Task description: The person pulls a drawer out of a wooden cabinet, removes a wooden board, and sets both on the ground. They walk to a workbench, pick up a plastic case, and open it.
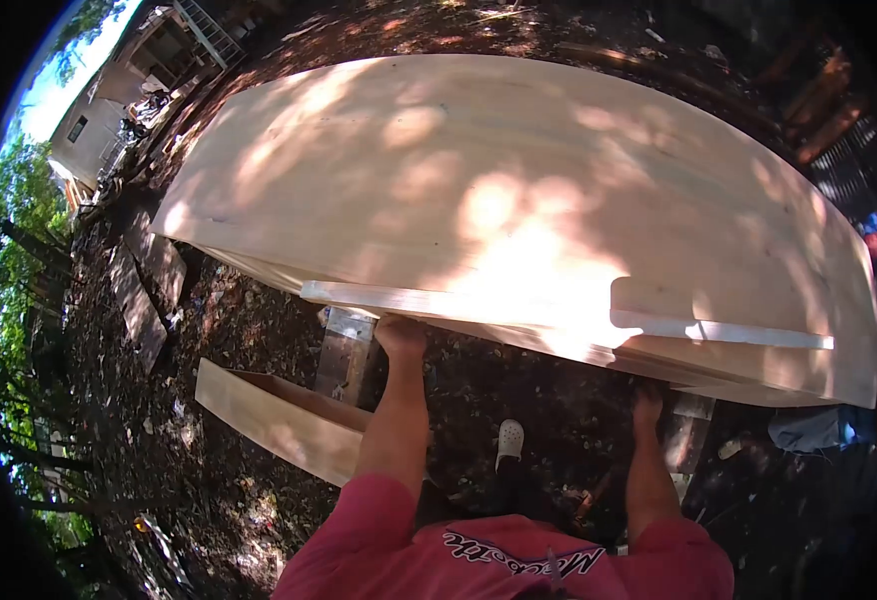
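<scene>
A large, pale plywood sheet (339, 190) spans the view in front of me, dappled with sunlight. Along its near edge lie two light wooden strips, a left strip (399, 298) and a right strip (739, 333). My left hand (402, 336) is closed at the near edge, just under the left strip, its fingertips tucked beneath the wood. Farther right, in shadow, my right hand (647, 402) reaches up to the same edge, and its fingers are partly hidden under the sheet. More layers of wood show below the top sheet at this edge.
Supports stand under the sheet, a left one (344, 355) and a right one (687, 440). A long open wooden box (284, 430) lies left of my legs. My light shoe (510, 441) is on dark, leaf-strewn ground. Boards (141, 300), a house and a ladder (209, 32) appear at left.
</scene>
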